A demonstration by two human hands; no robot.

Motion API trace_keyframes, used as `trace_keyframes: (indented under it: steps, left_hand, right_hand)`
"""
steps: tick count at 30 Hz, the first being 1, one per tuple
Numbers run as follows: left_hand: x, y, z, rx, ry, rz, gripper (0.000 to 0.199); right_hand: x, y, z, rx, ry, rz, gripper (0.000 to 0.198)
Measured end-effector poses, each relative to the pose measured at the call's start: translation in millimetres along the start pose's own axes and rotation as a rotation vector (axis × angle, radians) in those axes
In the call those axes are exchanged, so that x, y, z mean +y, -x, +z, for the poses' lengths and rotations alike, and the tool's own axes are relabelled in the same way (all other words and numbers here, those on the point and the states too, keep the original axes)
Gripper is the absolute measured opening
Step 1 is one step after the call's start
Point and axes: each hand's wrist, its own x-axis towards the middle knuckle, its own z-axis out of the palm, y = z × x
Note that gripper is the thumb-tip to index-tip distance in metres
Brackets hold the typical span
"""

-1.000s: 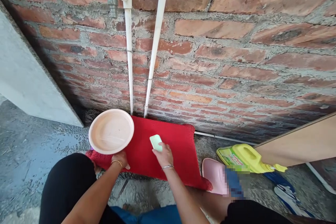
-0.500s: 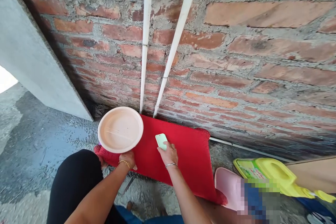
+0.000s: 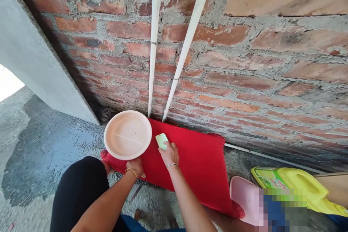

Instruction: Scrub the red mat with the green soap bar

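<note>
Head view: the right hand [image 3: 170, 154] grips a green bar [image 3: 161, 140] over the red cloth [image 3: 202, 166]; the left hand [image 3: 136, 166] is under the near rim of the basin [image 3: 127, 128], its grasp impossible to tell. Beyond, pipes [image 3: 189, 40] run down the wall [image 3: 272, 56].

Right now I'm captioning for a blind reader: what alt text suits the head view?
A person's right hand holds a pale green oblong over a red mat; the left hand is partly hidden by a pale basin. Two white pipes run down a brick wall.
</note>
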Motion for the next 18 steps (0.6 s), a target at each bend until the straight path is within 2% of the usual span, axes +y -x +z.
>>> trace_keyframes:
  steps: [2, 4, 9, 12, 15, 18]
  left_hand:
    - [0.0, -0.9, 0.1, -0.005, 0.007, -0.003, 0.058]
    - [0.2, -0.7, -0.3, -0.003, 0.012, 0.001, 0.06]
    - [1.5, 1.6, -1.5, 0.026, -0.008, 0.011, 0.067]
    - [1.6, 0.0, -0.6, 0.006, 0.005, -0.004, 0.064]
    - [1.2, -2.0, -0.1, -0.011, 0.005, -0.01, 0.06]
    - [1.1, -2.3, -0.3, -0.011, -0.023, 0.007, 0.058]
  right_hand:
    - [3.8, -1.1, -3.3, 0.052, 0.005, 0.056, 0.037]
    - [-4.2, -3.4, -2.6, 0.068, -0.004, 0.027, 0.038]
    - [-31.4, -14.2, 4.0, -0.037, 0.004, -0.1, 0.036]
    - [-21.6, -18.9, -0.7, -0.04, 0.018, -0.042, 0.036]
    - [-8.0, -19.9, -6.9, 0.029, 0.029, 0.067, 0.037]
    - [-13.3, -18.1, -4.6, 0.061, 0.019, 0.045, 0.037]
